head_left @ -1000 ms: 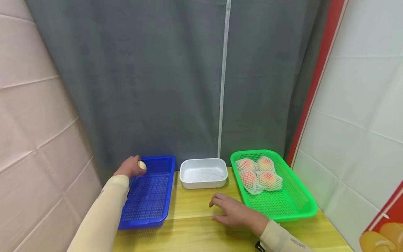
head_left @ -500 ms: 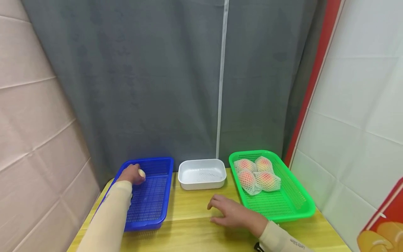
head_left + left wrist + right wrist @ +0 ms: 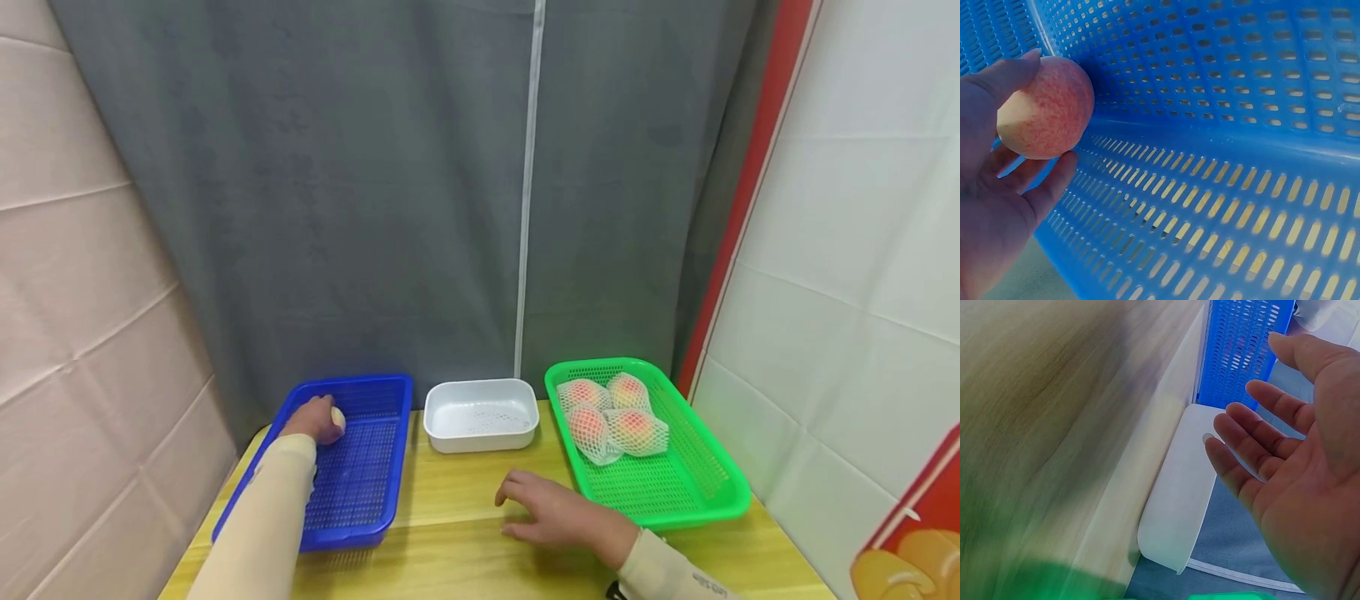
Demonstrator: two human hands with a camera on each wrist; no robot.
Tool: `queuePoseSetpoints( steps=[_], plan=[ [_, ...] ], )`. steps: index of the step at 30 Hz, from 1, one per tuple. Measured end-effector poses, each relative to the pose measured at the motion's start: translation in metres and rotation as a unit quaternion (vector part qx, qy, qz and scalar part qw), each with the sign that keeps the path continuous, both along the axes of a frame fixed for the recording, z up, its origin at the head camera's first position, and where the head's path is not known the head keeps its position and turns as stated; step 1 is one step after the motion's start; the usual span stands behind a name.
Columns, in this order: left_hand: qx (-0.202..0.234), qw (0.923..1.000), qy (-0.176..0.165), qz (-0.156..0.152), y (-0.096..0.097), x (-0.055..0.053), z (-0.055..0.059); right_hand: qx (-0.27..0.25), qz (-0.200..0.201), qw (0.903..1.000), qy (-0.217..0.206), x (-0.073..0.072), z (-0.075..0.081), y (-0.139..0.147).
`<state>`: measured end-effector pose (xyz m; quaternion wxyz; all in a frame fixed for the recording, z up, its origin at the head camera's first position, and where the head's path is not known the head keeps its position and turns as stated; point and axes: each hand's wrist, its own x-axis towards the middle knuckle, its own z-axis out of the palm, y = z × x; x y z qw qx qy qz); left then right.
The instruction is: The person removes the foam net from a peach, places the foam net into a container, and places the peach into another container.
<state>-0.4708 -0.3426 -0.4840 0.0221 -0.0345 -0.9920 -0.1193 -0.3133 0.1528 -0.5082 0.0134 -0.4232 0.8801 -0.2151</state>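
Observation:
My left hand (image 3: 315, 418) is down inside the blue basket (image 3: 356, 521), near its far left part. Between its thumb and fingers it holds a peach (image 3: 1054, 109), red-blushed and pale yellow, close to the slotted basket wall in the left wrist view. From the head view only a pale side of the peach (image 3: 338, 418) shows. Over the front of the table hovers my right hand (image 3: 551, 512), fingers loosely bent and holding nothing. To the right of it stands the green basket (image 3: 701, 479), with several peaches in white foam nets (image 3: 588, 427) grouped toward its far left.
A white rectangular dish (image 3: 480, 443) stands between the two baskets at the back of the wooden table (image 3: 442, 533). Directly behind hangs a grey curtain (image 3: 375, 208). Pale panels (image 3: 817, 333) close in the sides.
My left hand has lowered with the peach from above the blue basket's rim down into it. The basket's left side has shifted slightly in view. My right hand has hardly moved.

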Motion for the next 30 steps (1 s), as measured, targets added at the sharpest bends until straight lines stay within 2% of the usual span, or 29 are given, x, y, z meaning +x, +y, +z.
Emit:
queuePoseSetpoints(
  steps=[4,6,12,18,21,26,28,30],
  plan=[
    [-0.010,0.9997,0.013,-0.018,-0.007,-0.006,-0.008,-0.002,0.002,1.0000,-0.006,0.001,-0.002,0.000],
    [-0.014,0.9992,0.026,-0.026,-0.009,-0.006,-0.007,-0.001,0.001,1.0000,-0.007,0.002,-0.002,0.000],
    [-0.011,0.9987,0.041,-0.027,-0.005,0.000,0.004,0.008,-0.003,1.0000,0.000,0.001,-0.003,-0.001],
    [0.004,0.9997,0.025,-0.004,0.000,0.007,0.014,0.004,0.009,0.9999,0.010,0.002,-0.003,-0.002],
    [0.010,0.9997,0.020,-0.003,0.004,0.012,0.022,0.004,0.010,0.9999,0.008,0.002,-0.002,-0.002],
    [0.026,0.9991,0.029,-0.016,0.010,0.017,0.034,0.007,0.003,1.0000,-0.001,0.003,0.000,-0.002],
    [0.030,0.9984,0.035,-0.032,0.013,0.018,0.038,0.007,0.003,1.0000,-0.002,0.003,0.001,-0.002],
    [0.037,0.9964,0.056,-0.052,0.014,0.016,0.038,0.007,0.003,1.0000,0.000,0.002,0.002,-0.002]
  ],
)
